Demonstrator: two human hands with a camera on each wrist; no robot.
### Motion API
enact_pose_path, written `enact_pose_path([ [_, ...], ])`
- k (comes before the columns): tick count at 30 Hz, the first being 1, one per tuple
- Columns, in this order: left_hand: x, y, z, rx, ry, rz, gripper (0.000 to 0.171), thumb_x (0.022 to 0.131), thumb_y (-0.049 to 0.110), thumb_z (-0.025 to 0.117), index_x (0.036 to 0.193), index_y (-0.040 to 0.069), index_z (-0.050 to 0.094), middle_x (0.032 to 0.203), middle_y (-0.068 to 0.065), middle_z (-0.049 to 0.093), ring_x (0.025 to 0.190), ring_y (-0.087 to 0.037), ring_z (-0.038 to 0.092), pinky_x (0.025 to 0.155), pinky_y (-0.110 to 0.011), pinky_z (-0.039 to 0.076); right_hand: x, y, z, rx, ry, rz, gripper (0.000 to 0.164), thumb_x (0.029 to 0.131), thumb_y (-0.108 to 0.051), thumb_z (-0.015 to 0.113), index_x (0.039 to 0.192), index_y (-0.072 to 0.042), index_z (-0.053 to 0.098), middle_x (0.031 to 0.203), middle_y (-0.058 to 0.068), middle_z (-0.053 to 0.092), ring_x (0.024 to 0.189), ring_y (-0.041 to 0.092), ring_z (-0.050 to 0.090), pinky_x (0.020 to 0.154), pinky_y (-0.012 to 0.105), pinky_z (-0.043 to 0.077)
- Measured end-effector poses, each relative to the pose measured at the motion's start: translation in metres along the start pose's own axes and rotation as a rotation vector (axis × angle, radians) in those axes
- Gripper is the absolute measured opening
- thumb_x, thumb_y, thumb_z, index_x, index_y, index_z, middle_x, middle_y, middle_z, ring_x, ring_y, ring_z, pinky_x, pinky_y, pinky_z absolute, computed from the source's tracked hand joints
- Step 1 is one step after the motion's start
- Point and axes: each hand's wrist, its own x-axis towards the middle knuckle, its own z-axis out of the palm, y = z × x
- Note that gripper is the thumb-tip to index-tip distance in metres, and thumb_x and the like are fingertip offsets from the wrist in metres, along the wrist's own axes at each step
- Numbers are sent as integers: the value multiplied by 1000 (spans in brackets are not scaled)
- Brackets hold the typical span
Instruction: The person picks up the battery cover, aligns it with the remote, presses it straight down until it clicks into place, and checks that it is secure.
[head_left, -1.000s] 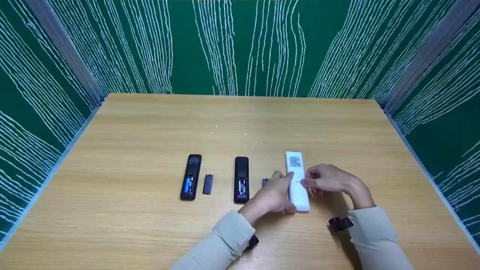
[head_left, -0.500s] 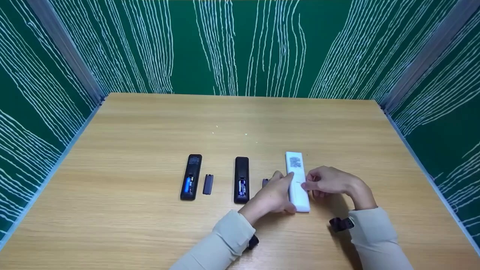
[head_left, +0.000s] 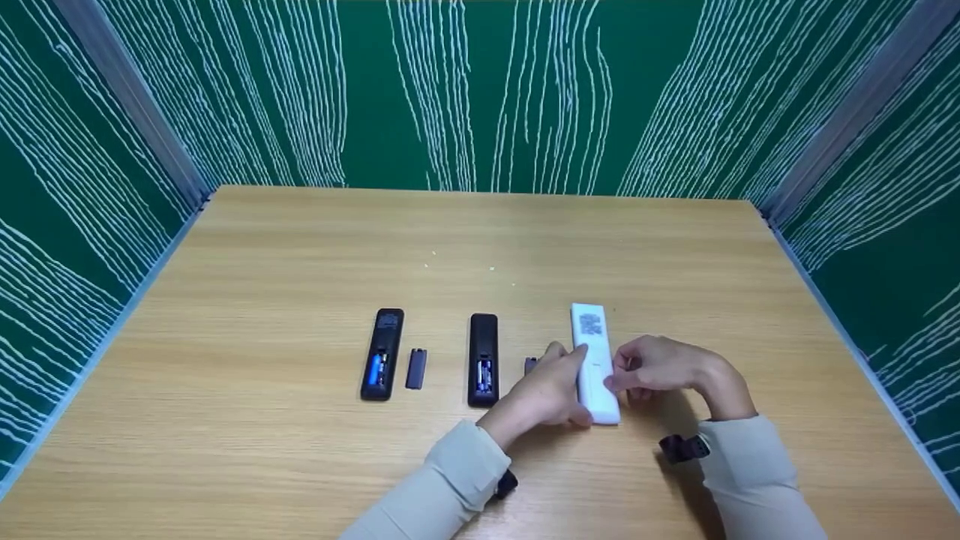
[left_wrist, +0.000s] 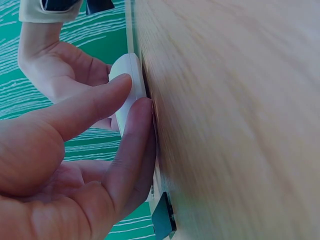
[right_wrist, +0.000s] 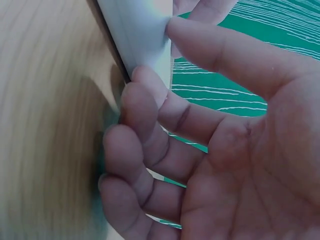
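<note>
A white remote control [head_left: 598,401] lies back side up on the table, a printed label near its far end. My left hand [head_left: 546,386] grips it by the left edge, thumb and fingers along its side in the left wrist view. At the right edge is my right hand [head_left: 664,367], its thumb on the back face. The right wrist view shows that thumb on the remote control [right_wrist: 142,35], with the curled index finger at its side. Left of these lies a black remote control [head_left: 484,337], its battery compartment uncovered and batteries inside.
Another black remote control [head_left: 388,330] with batteries showing lies further left, beside its dark battery cover [head_left: 416,369]. A second dark cover [head_left: 530,364] is partly hidden behind the left hand. Small white specks [head_left: 492,268] dot the wooden table [head_left: 300,465]. Green walls [head_left: 480,97] surround it.
My right hand has slid slightly toward the near end of the white remote control, its thumb now lower on the back. The left hand and the remote control stay nearly still.
</note>
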Motion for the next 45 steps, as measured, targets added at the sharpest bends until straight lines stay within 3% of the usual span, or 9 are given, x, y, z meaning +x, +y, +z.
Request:
enact_pose_path([
  [8,0,1,0,-25,-2,-5,114,68,7,99,165,10,38,128,-6,54,97,-14,54,83,-19,54,-1,-1,0,-5,-36,-16,23,92,-28,77,89,-9,64,79,4,69,72,18,63,67,33,52],
  [17,0,1,0,38,-3,5,113,70,12,99,165,10,39,134,-9,54,102,-14,55,101,-24,51,-1,-2,1,-43,-44,-38,23,89,-29,78,88,-9,66,76,1,65,70,17,58,65,31,47],
  [45,2,0,0,4,1,9,113,69,10,99,164,9,40,131,-8,54,101,-13,54,94,-21,52,3,2,0,-58,20,-21,25,94,-33,71,87,-11,63,75,3,65,69,18,57,62,29,44],
])
